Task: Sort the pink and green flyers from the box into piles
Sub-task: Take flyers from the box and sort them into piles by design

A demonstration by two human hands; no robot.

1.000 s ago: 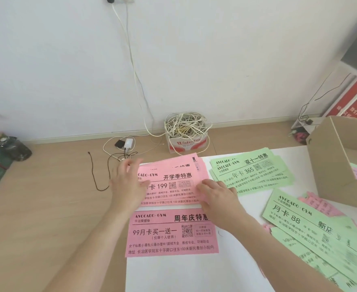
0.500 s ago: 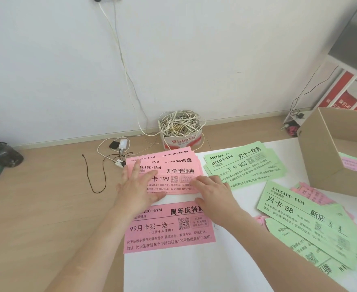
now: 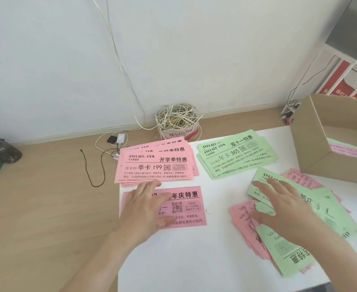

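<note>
On the white counter the flyers lie in several groups. At the far left edge sits a pink pile, fanned a little, its top sheet printed side up. Just beside it to the right, apart by a strip of bare counter, is a green pile, also slightly fanned and turned at an angle.

Nearer the person, a single pink flyer lies flat below the pink pile. The left hand is spread over its left half, fingers straight and apart, its grip wide and closed round nothing; the hand is blurred, so I cannot tell whether it presses the paper or only hovers above it.

To the right is a loose heap of pink and green sheets mixed together, lying at all angles. A large green flyer lies on top. The right hand lies across that sheet with fingers stretched out and spread, its grip likewise open and pinching nothing.

The cardboard box stands at the far right corner, its open side showing more pink and green sheets inside. On the wooden floor beyond the counter stands a tub of tangled cables.
</note>
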